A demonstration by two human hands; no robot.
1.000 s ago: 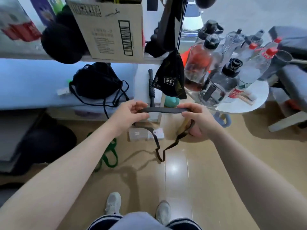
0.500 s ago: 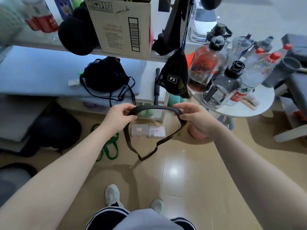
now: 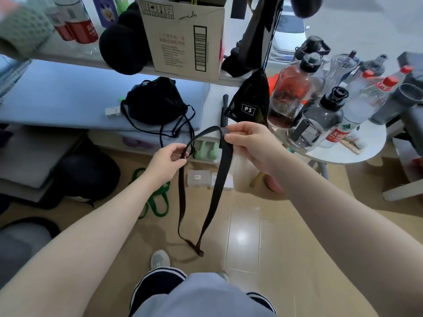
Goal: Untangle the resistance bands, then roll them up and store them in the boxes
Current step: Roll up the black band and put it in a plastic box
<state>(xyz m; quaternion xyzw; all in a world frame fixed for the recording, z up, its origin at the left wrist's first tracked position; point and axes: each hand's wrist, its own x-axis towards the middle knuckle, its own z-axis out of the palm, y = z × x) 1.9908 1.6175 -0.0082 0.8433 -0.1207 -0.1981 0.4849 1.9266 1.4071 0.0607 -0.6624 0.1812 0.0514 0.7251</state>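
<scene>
Hands raised at chest height, I hold the black resistance band (image 3: 220,179) as one long loop so its twists can drop out under its own weight. My left hand (image 3: 166,160) pinches one strand between thumb and fingertips at about 10 o'clock from the loop's low point; my right hand (image 3: 248,143), at about 1 o'clock, is curled over the top of the other strand, where the flat face turns toward the camera. The two hands sit close but apart, the band arching between them. Below, the strands hang nearly parallel and meet in a narrow fold above my shoes, just off the wooden floor as far as I can tell. A green band (image 3: 158,202) lies on the floor at 9 o'clock from the loop, waiting its turn. Two small boxes (image 3: 198,178) sit on the floor behind the hanging strands, likely the storage; I judge the untangling nearly finished, rolling next.
</scene>
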